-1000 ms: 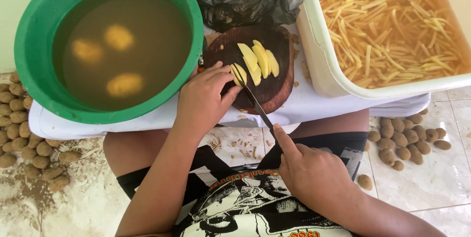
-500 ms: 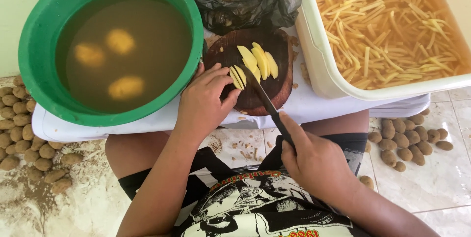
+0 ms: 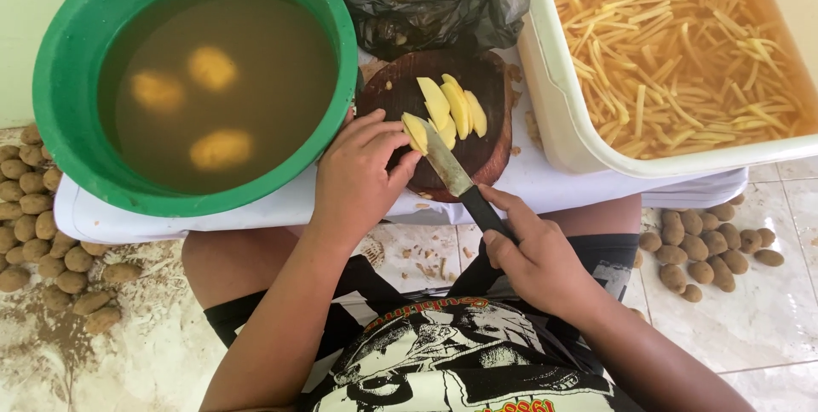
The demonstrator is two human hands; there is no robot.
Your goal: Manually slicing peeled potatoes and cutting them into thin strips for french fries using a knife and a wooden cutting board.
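White desk [image 3: 545, 180] over a tiled floor carries a round wooden board [image 3: 480, 153]. On it the right hand [image 3: 532, 259] is clenched on a knife [image 3: 456, 175] — blade flat against a potato piece [image 3: 415, 131] held by left hand [image 3: 358, 178] fingertips — yellow slices [image 3: 456, 107] just beside.

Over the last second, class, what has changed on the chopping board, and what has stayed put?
The right hand slid up the knife, whose blade now lies flat-side up beside the potato slices. The left hand still pins the slice being cut. The wooden board, green basin and white tub stayed.
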